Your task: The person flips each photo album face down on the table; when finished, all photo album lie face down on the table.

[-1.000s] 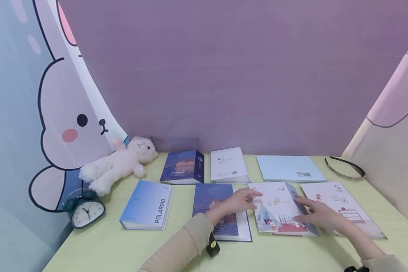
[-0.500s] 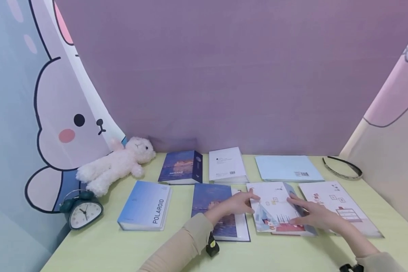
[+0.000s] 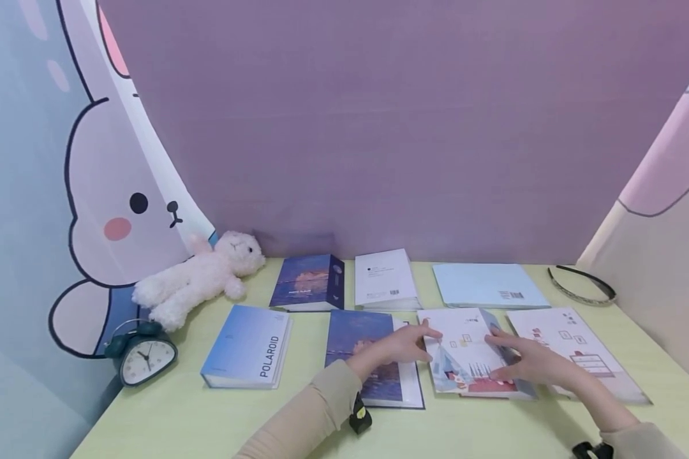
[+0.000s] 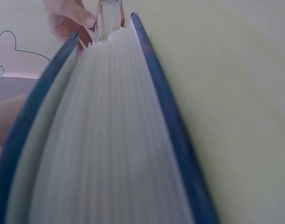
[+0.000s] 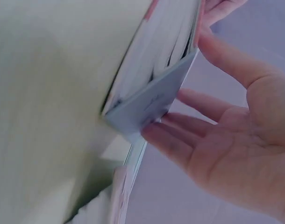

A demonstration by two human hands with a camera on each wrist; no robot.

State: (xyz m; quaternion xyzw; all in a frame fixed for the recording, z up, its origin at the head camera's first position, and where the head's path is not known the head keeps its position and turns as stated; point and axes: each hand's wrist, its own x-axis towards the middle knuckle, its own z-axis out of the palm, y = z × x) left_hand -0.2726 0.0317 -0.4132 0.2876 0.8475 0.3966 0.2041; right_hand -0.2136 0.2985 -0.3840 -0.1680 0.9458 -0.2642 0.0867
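Note:
A white photo album point(image 3: 462, 350) with a drawn tent on its cover lies between my two hands in the head view. My left hand point(image 3: 402, 344) grips its left edge, a finger over the cover. From the other side, my right hand point(image 3: 542, 364) holds the album by its grey-blue spine point(image 5: 154, 100), thumb at the cover and fingers against the spine in the right wrist view. Beneath my left forearm lies a dark blue photo album point(image 3: 344, 338); its page block point(image 4: 105, 130) fills much of the left wrist view. Part of my left hand's grip is hidden there.
Right of the held album lies another illustrated album point(image 3: 603, 382). Behind stand a dark blue album point(image 3: 304, 280), a white one point(image 3: 385, 277) and a light blue one point(image 3: 488, 284). A headband point(image 3: 582, 287), Polaroid album point(image 3: 247, 347), plush toy point(image 3: 201, 280) and alarm clock point(image 3: 146, 357) surround them.
My right hand has shifted slightly left, closer onto the album's spine edge. My left hand's fingers have drawn in a little at the left edge. The album stays nearly where it was.

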